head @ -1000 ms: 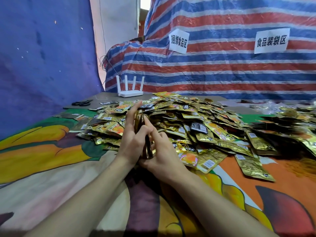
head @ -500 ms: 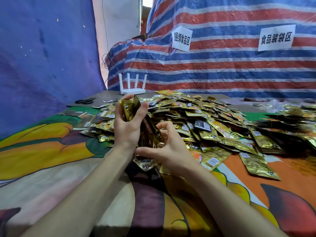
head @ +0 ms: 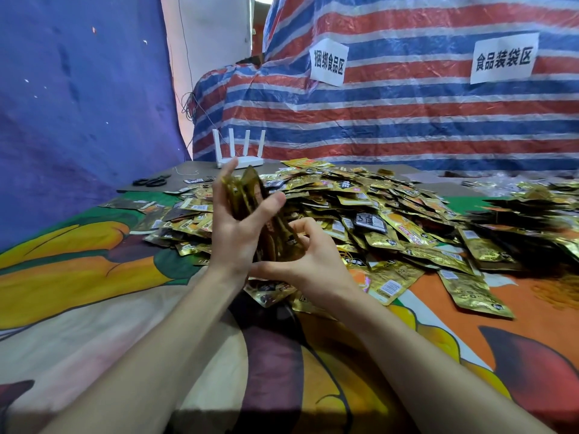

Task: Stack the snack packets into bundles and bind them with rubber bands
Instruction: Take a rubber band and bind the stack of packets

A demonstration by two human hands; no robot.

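One packet stack [head: 252,202]; left hand [head: 233,238] fingers clasp it; right hand [head: 316,264] fingers pinch it.

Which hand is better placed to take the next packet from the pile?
Probably right: left hand grips the stack upright; right hand only pinches its lower end, nearest the pile.

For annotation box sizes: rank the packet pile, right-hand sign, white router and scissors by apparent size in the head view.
1. packet pile
2. right-hand sign
3. white router, antennas included
4. scissors
The sign and router stand farther back than the pile, so this ranks apparent size only.
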